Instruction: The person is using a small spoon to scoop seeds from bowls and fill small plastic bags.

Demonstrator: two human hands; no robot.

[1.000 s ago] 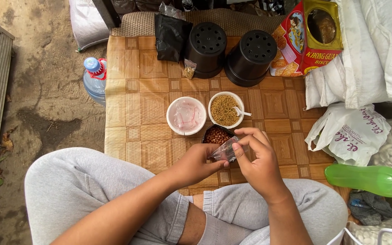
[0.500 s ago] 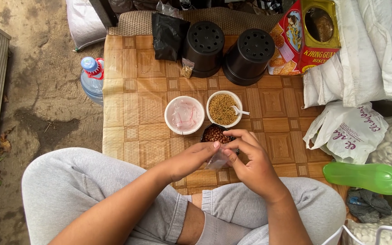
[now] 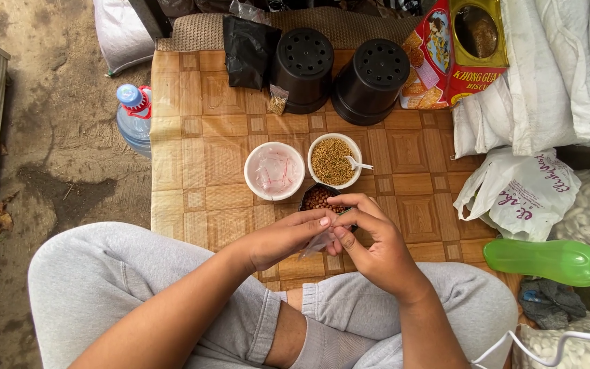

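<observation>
From my remote seat I see both hands meeting over the mat, just in front of the crossed legs in grey trousers (image 3: pixel 138 280). My left hand (image 3: pixel 278 238) and right hand (image 3: pixel 370 242) are each pinched shut on the same small clear plastic bag (image 3: pixel 317 242), fingertips touching at its top edge — the bag hangs below them, crumpled and see-through, so I cannot tell whether anything is inside it.

Directly beyond the knuckles sits a dark container of reddish-brown beans (image 3: pixel 318 198), partly covered by the fingers; only its far half shows. Just past it stand two white bowls side by side: the left one (image 3: pixel 274 171) holds what looks like folded clear bags with red strips, the right one (image 3: pixel 335 161) is filled with small tan seeds and has a white spoon (image 3: pixel 358 165) resting on its rim.

Farther back, two black plastic pots (image 3: pixel 339 72) stand upside down, a black bag (image 3: pixel 247 44) and a tiny packet of seeds (image 3: pixel 278 101) to their left. A red and yellow biscuit tin (image 3: pixel 455 55) leans at the right, near white sacks (image 3: pixel 548 75) and a white carrier bag (image 3: pixel 524 195). A green bottle (image 3: pixel 554 261) lies at the right edge — its cap end is cut off. A large water bottle (image 3: pixel 133 117) stands on the dirt beside the patterned mat (image 3: pixel 192 157).
</observation>
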